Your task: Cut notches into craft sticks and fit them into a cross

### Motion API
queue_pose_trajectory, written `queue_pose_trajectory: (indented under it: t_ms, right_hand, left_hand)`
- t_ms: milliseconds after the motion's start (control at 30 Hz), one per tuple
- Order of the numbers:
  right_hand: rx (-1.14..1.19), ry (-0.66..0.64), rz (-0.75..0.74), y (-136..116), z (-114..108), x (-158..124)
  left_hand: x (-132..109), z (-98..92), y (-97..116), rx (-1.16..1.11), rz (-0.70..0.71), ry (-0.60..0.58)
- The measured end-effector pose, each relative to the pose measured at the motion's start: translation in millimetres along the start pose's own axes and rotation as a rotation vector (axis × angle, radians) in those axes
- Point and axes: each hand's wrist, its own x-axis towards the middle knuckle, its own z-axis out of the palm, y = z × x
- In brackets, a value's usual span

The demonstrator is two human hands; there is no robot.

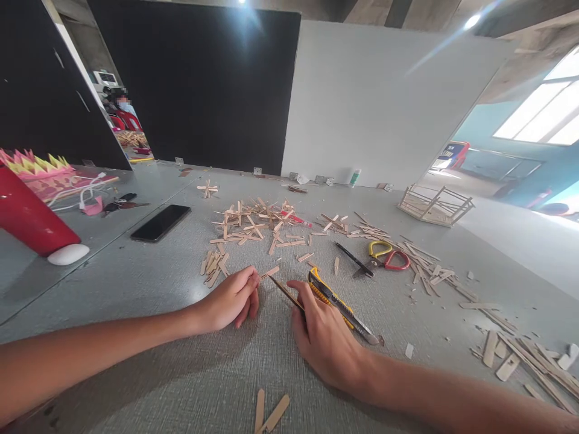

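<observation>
My left hand [233, 298] rests on the grey table with its fingers curled, pinching the end of a small wooden stick [270, 272]. My right hand [323, 337] lies just to the right, its fingers closed on a thin dark strip [286, 293] that points up-left toward the left hand. A yellow and black utility knife [340, 304] lies on the table against the right hand's far side. Whether the right hand also grips the knife I cannot tell.
A pile of craft sticks [253, 226] lies ahead, with more scattered sticks [520, 349] at right. Scissors with yellow and red handles [382, 256], a black phone [160, 222], a red cone [27, 220], and a stick-built frame [434, 204] stand around. A person sits far back left.
</observation>
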Motion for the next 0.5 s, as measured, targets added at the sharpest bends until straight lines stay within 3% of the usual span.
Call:
queue_pose_trajectory:
  t_ms: [200,500]
  right_hand:
    - [-0.040,-0.061,-0.120,6.1,4.8,-3.0]
    - [-0.060,-0.011,-0.157,4.8,4.7,-2.3]
  left_hand:
    - [1.1,0.0,1.3,0.017,-0.016,-0.006]
    - [0.5,-1.9,8.1,0.060,-0.052,-0.027]
